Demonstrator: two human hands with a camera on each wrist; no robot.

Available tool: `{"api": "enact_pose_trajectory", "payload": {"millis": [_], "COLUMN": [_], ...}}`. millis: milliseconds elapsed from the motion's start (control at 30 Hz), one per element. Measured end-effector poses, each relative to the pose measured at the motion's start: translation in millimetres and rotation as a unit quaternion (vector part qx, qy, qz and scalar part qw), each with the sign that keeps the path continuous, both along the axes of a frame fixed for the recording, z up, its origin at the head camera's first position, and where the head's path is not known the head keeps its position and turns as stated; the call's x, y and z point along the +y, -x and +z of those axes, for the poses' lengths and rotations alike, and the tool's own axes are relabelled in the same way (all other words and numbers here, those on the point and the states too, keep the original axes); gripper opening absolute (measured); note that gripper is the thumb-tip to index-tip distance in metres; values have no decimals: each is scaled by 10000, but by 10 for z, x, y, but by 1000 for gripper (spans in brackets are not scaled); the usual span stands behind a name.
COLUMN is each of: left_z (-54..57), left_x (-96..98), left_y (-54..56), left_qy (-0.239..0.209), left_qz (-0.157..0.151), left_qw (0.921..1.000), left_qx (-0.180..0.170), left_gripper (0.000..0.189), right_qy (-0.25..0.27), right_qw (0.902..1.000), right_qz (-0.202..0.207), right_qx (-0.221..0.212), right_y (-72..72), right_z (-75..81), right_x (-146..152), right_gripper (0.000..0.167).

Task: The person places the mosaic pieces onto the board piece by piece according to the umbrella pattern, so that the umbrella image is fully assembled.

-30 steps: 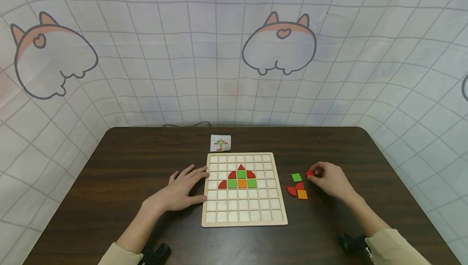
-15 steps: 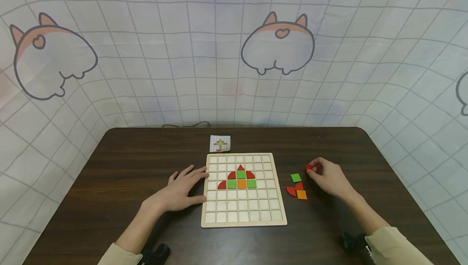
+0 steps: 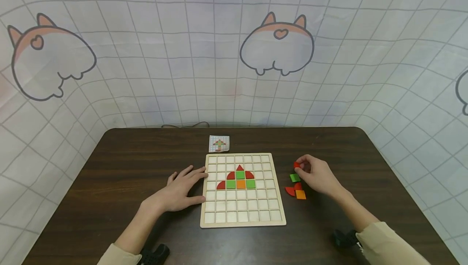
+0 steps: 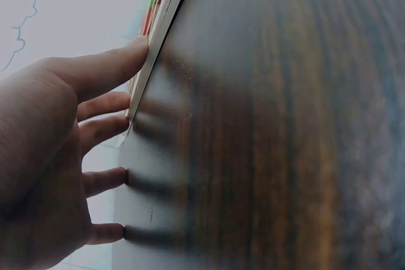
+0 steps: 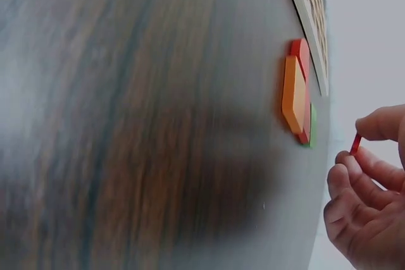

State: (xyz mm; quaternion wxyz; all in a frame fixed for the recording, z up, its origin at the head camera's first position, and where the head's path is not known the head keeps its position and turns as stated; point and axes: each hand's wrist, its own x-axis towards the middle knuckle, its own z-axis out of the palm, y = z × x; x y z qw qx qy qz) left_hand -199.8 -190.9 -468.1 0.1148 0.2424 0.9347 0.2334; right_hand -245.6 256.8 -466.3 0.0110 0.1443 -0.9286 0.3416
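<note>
A wooden grid board (image 3: pixel 221 217) lies on the table with red, green and orange tiles set in its upper middle cells. My left hand (image 3: pixel 178 189) rests at the board's left edge, fingers spread and touching the frame; the left wrist view shows the thumb (image 4: pixel 107 71) against that edge. Between thumb and fingertips my right hand (image 3: pixel 319 175) pinches a small red tile (image 5: pixel 355 144), raised above the table right of the board. Its full shape is hidden by the fingers. Just below that hand lie a green square tile (image 3: pixel 294 178), an orange square tile (image 3: pixel 300 194) and two red quarter-round tiles (image 3: pixel 290 191).
Behind the board lies a small paper card (image 3: pixel 219 144) printed with a coloured grid pattern. The dark wooden table (image 3: pixel 146 147) ends at a white checked cloth wall (image 3: pixel 226 74). A thin cable (image 3: pixel 200 124) shows along the back edge.
My right hand has lifted the red tile and carried it left and away from me, to above the green square. The left hand stays at the board's edge.
</note>
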Motion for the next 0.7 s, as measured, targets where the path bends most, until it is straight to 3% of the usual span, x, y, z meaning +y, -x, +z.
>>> {"api": "enact_pose_trajectory", "payload": {"millis": [333, 700], "left_z": [-13, -11], "left_x": [-18, -23], "left_y": [4, -4], "left_qy": [-4, 14], "left_qz": [-29, -80], "left_qw": [10000, 10000], "left_qx": [-30, -55], "left_gripper": [70, 72], "right_qy": [296, 293], "right_qw": [9991, 9973], "right_qz": [297, 661], "right_qx": [-90, -85], "right_y": [0, -53], "right_z": [-52, -49], "right_x": [-229, -489], "right_gripper": [14, 17]}}
